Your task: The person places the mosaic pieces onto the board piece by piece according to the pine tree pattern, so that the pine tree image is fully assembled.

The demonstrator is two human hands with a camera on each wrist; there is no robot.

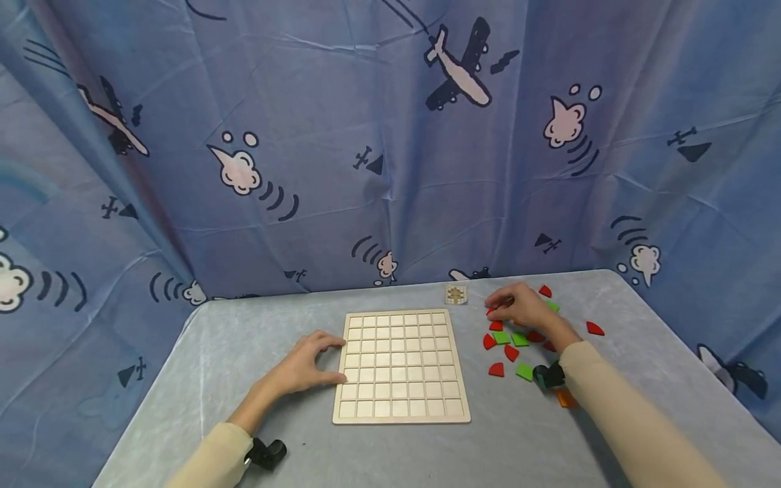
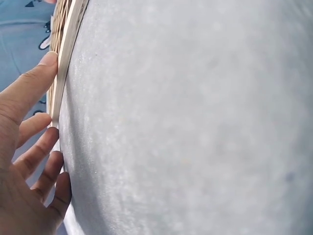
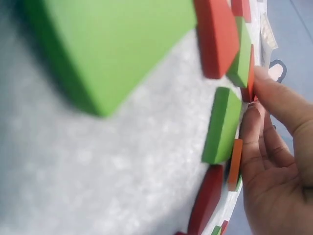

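Observation:
A pale wooden board (image 1: 399, 367) with a grid of square cells lies on the table. My left hand (image 1: 309, 364) rests at its left side, thumb and index finger spread and touching the edge. In the left wrist view the thumb (image 2: 36, 78) lies against the board's rim (image 2: 62, 83), the other fingers loosely bent. Over on the right, my right hand (image 1: 523, 305) is among scattered flat pieces. Its thumb and fingertips close round a small red piece (image 1: 490, 311), mostly hidden. Close by lie a red quarter-round piece (image 1: 496, 326) and a green square (image 1: 501, 337).
More red quarter-round pieces (image 1: 594, 329) and green squares (image 1: 525, 371) lie scattered around the right forearm. An orange piece (image 1: 565, 398) is partly under the sleeve. A small patterned square (image 1: 455, 294) lies behind the board, near the blue curtain (image 1: 390, 169).

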